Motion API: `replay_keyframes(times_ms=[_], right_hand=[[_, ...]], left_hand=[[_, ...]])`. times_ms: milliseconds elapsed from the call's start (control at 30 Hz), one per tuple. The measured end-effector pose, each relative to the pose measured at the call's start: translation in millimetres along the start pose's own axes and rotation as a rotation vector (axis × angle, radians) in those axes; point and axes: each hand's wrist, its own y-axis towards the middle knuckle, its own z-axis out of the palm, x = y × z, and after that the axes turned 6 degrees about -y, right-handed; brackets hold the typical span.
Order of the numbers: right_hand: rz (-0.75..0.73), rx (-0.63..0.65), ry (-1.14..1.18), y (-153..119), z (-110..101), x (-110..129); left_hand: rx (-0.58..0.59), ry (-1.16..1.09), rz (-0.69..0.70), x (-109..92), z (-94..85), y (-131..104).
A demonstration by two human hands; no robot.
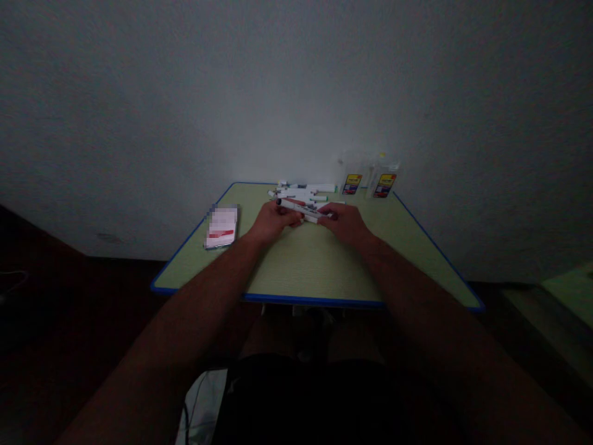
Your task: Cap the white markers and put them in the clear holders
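A white marker (pixel 300 209) with a dark end at its left is held slantwise between both hands, above the middle of the table. My left hand (pixel 277 221) grips it near the dark end, fingers closed. On the other side, the fingers of my right hand (pixel 341 220) close round its right end. Another white piece shows just under the marker between the hands; I cannot tell whether it is held or lies on the table. Right behind the hands lies a loose pile of white markers (pixel 306 190), some with green ends.
The pale green table (pixel 315 272) has a blue rim and stands against a grey wall (pixel 287 93). A phone (pixel 222 227) with a lit screen lies at the left. Two clear plastic cases (pixel 353 179) with yellow, red and dark labels stand at the back right.
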Motion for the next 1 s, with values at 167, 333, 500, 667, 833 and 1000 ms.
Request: replay_keyframes(times_ms=[167,333,500,667,833,1000], right_hand=[[-0.005,0.001,0.005,0.0,-0.2,0.5],[-0.011,-0.015,0.004,-0.1,0.3,0.7],[-0.014,-0.031,0.021,-0.6,0.9,-0.2],[-0.003,-0.039,0.010,-0.5,0.3,1.3],[0.015,-0.050,0.010,-0.4,-0.7,3.2],[0.020,-0.064,0.018,-0.9,-1.2,4.1]], left_hand=[[0.011,-0.027,0.017,3.3,-2.3,1.0],[0.015,-0.009,0.029,1.4,-2.1,0.9],[0.032,-0.009,0.056,1.3,-3.3,2.3],[-0.004,-0.014,0.088,2.2,-5.2,2.7],[0.009,-0.022,0.115,2.5,-5.6,2.6],[0.001,-0.018,0.140,0.6,-3.2,1.8]])
